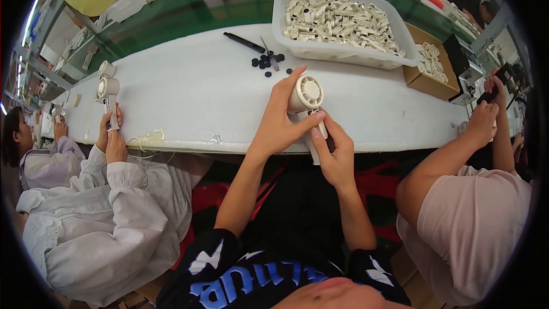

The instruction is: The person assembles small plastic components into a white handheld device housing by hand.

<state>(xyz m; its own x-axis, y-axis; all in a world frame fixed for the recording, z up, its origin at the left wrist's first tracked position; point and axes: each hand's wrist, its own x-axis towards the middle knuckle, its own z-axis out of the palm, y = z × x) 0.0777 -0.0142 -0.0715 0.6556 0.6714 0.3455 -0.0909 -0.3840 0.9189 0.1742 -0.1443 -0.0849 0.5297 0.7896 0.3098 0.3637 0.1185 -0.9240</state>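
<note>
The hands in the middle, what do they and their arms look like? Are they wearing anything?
Both hands, the left hand and the right hand, look bare: I see no gloves, rings or watch. The forearms are uncovered too. Higher up are short black sleeves with jagged white lightning-bolt shapes.

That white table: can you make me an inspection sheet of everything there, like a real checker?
Surface: white table, yellowish patch near its front edge.
Job's things: cream handheld fan.
Clutter: black discs, screwdriver, black pen-like tool.
Hands: left hand cups the fan; right hand at its handle.
Cables: white cord at the left, by the table edge.
Surroundings: tub, cardboard box, both holding pale parts; left co-worker, right co-worker.
</note>
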